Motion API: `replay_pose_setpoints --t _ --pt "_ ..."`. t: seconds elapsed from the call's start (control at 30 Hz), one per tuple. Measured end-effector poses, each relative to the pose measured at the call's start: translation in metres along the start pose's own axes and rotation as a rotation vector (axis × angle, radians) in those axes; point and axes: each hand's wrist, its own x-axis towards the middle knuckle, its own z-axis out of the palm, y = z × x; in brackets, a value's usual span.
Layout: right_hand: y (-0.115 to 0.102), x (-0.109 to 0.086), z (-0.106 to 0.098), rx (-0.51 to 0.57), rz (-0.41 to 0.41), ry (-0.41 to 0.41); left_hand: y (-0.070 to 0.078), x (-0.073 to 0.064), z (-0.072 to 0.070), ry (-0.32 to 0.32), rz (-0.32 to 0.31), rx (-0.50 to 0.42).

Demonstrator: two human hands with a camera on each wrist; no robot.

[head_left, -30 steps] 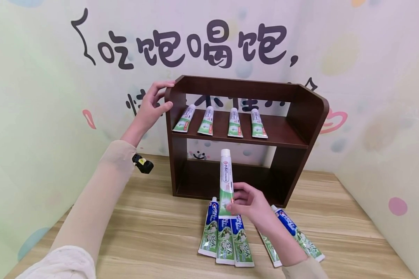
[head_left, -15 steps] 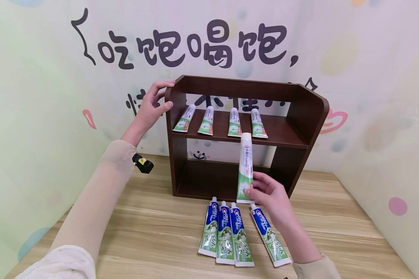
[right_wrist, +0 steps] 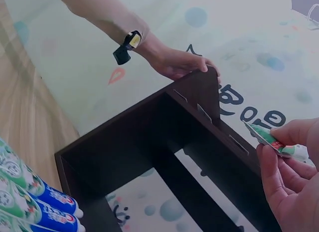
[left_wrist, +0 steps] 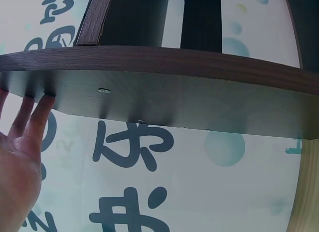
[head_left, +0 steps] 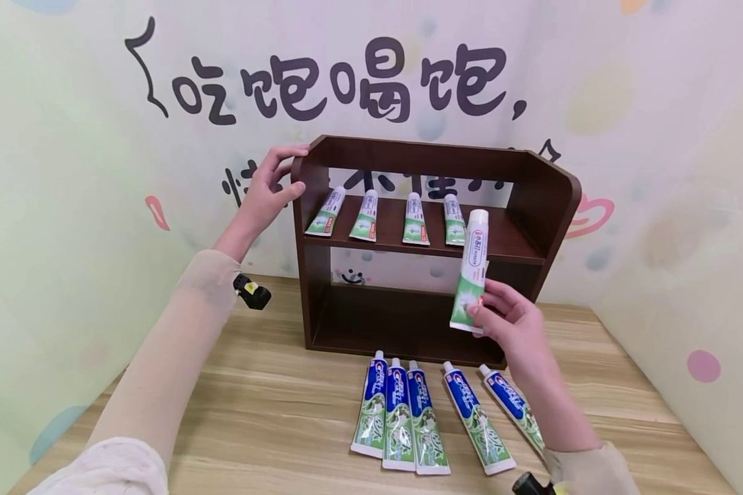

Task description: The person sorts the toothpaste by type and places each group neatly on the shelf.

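My right hand [head_left: 520,330] pinches a white-and-green toothpaste tube [head_left: 472,275] near its flat end, cap upward. It holds the tube before the right part of a dark brown two-tier shelf [head_left: 430,151], overlapping the upper board's front edge in the head view. Several similar tubes [head_left: 415,220] lie in a row on the upper board, caps to the back. My left hand [head_left: 266,189] rests against the shelf's left side panel [left_wrist: 149,95] near its top corner, fingers fairly straight. In the right wrist view, the held tube [right_wrist: 271,139] sits between thumb and fingers.
Several blue-and-green toothpaste tubes [head_left: 430,419] lie on the wooden table [head_left: 272,405] before the shelf, three of them close together. The rightmost tube [head_left: 510,399] is partly hidden by my right forearm. A wall with large lettering [head_left: 384,79] stands behind.
My right hand has carried the white-and-green tube up and to the right, from before the lower compartment to the upper board's height. My left hand stays at the shelf's corner.
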Motion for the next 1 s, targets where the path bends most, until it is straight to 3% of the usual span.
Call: replay_pose_setpoints --t 0.23,0.57,1.0 --pt "-0.015 0.013 -0.014 0.022 -0.022 0.037 -0.001 0.000 -0.001 -0.003 -0.003 -0.007" --pt "-0.022 0.028 -0.033 0.131 0.006 -0.025 0.000 -0.001 -0.001 0.001 0.006 -0.002" --pt "-0.019 0.043 -0.050 0.110 -0.095 -0.061 -0.004 0.000 -0.001 0.000 0.005 -0.019"
